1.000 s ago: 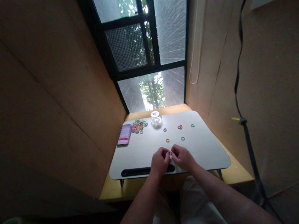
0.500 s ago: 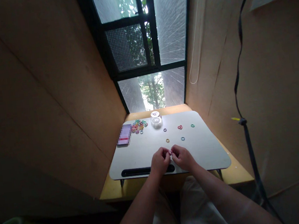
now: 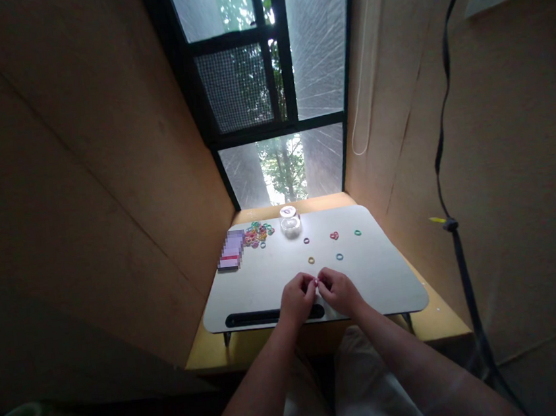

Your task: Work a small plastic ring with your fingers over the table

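Note:
Over the front middle of the white tabletop, my left hand (image 3: 297, 297) and my right hand (image 3: 338, 290) meet at the fingertips. Both are closed in a pinch on a small pink band (image 3: 316, 283), mostly covered by the fingers. Beyond them lie a yellow ring-shaped band (image 3: 311, 261) and a light blue one (image 3: 339, 257). Farther back is a row with a purple band (image 3: 306, 241), a small red cluster of bands (image 3: 334, 236) and a green band (image 3: 357, 233).
A pile of coloured bands (image 3: 258, 234) lies at the back left beside a blurred phone-like slab (image 3: 231, 250). A clear round container (image 3: 290, 226) stands near the back edge, a white round lid (image 3: 288, 212) behind it. A black slot (image 3: 252, 318) runs along the front edge.
Both hands stay almost in place, with slight finger movement around the pink band. The bands on the tabletop have not moved.

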{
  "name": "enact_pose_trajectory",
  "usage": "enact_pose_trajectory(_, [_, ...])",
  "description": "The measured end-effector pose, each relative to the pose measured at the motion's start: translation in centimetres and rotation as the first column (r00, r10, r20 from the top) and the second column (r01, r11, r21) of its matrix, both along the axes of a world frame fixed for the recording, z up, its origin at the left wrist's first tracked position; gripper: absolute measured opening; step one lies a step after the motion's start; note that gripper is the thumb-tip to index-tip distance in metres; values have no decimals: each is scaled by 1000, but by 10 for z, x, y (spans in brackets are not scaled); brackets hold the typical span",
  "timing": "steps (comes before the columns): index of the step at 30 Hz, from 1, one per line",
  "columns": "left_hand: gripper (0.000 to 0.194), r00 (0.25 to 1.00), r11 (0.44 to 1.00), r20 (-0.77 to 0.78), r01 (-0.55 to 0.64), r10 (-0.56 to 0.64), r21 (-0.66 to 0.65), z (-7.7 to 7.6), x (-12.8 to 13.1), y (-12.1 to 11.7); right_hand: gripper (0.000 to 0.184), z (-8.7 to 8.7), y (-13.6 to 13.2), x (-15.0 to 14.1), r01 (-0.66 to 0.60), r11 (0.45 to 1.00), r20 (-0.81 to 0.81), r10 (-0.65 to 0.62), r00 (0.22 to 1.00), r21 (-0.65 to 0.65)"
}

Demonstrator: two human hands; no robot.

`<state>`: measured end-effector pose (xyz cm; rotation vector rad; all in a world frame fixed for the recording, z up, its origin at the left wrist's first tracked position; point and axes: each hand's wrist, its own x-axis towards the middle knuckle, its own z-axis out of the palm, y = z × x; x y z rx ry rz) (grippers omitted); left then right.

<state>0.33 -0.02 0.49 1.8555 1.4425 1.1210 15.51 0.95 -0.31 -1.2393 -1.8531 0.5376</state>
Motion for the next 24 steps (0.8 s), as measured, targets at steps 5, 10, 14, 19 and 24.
enact_pose_trajectory(5, [17,1000,1000,-26,0,1,13,-1,0,1,16,1,0,0,-12,1000,-25,12,1000,3])
enact_pose_trajectory(10, [17,1000,1000,-17,-2,2,10,-1,0,1,17,1,0,0,2,1000,-14,-2,1000,-2])
enact_pose_trajectory(14, [18,1000,1000,15,-13,13,14,-2,-1,1,16,1,0,0,10,1000,-9,-10,1000,-13])
enact_pose_trajectory(19, [18,998,1000,60,-24,24,4,-4,-1,3,15,1,2,1,18,1000,9,-18,1000,-22])
enact_pose_trajectory(24, [19,993,999,108,-39,39,-6,-4,0,4,17,0,4,2,24,999,-13,-25,1000,-40])
